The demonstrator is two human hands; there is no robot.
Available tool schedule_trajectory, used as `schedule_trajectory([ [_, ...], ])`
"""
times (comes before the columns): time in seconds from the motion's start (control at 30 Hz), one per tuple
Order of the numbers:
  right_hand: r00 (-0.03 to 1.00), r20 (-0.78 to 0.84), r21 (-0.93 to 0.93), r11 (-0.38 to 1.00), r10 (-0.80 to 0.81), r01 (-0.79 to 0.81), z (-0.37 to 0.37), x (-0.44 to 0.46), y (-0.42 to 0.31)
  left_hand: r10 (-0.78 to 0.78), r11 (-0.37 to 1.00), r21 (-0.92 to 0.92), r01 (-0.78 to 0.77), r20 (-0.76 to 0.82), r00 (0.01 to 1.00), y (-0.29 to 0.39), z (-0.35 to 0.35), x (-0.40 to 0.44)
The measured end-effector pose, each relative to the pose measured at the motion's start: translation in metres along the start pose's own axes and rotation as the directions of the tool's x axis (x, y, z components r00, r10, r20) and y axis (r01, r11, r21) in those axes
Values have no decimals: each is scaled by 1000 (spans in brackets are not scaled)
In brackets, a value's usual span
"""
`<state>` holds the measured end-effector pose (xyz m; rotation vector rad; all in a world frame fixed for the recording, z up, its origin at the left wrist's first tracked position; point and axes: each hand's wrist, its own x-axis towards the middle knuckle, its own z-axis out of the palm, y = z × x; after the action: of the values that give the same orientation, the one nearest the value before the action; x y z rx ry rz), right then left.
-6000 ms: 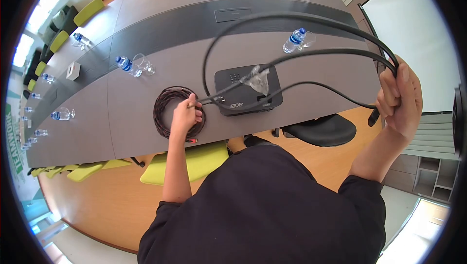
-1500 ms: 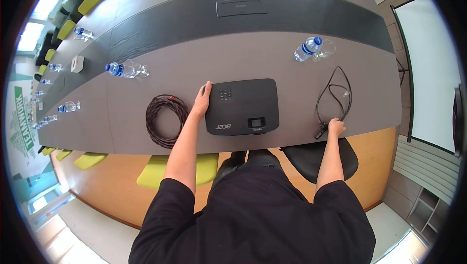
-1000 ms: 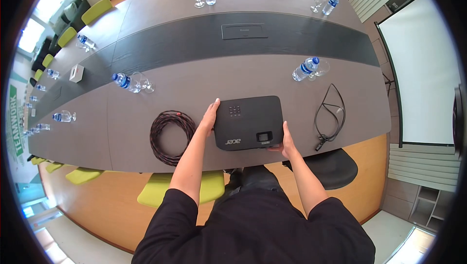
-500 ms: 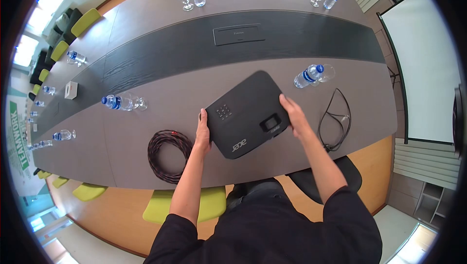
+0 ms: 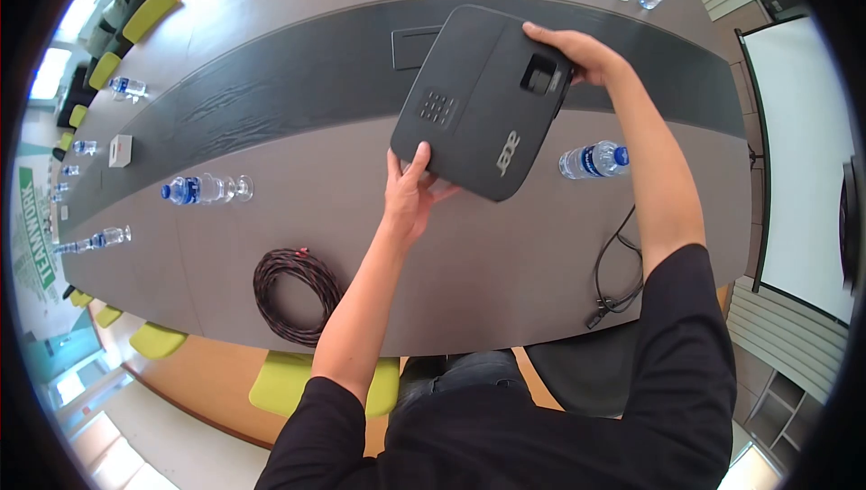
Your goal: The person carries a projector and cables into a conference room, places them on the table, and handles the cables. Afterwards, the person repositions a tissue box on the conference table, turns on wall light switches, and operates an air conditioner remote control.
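A black Acer projector [image 5: 483, 97] is held up over the table, tilted, with its button pad and lens recess showing on top. My left hand [image 5: 412, 192] grips its lower left corner, thumb on top and fingers underneath. My right hand [image 5: 577, 50] clasps the upper right corner beside the lens, thumb over the top edge. Below and left of my left hand lies a coiled dark braided cable [image 5: 269, 296] with a red end. A looped black power cord [image 5: 606, 296] rests at the right, partly hidden by my right arm.
The long table [image 5: 505, 282] carries a water bottle [image 5: 185, 190] at left, another bottle [image 5: 591, 161] at right, and more bottles and glasses along the far edge. A tissue box [image 5: 120, 151] stands farther left. Green chairs [image 5: 280, 386] and a projection screen [image 5: 798, 156] surround it.
Both my hands have carried the projector forward and up, away from my body, and turned it counterclockwise. My right arm now reaches farther out. The view has shifted slightly.
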<state>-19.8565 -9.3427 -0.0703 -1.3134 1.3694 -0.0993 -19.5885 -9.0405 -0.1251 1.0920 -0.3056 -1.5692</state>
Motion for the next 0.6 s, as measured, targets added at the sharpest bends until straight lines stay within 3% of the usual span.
schedule_trajectory([
  [0.17,998,-56,8,1000,-26,26,-24,56,5,49,994,-90,-59,-106,993,-34,24,53],
  [0.6,988,-96,48,990,-125,130,-35,162,26,116,989,-69,-131,-185,976,-48,35,119],
])
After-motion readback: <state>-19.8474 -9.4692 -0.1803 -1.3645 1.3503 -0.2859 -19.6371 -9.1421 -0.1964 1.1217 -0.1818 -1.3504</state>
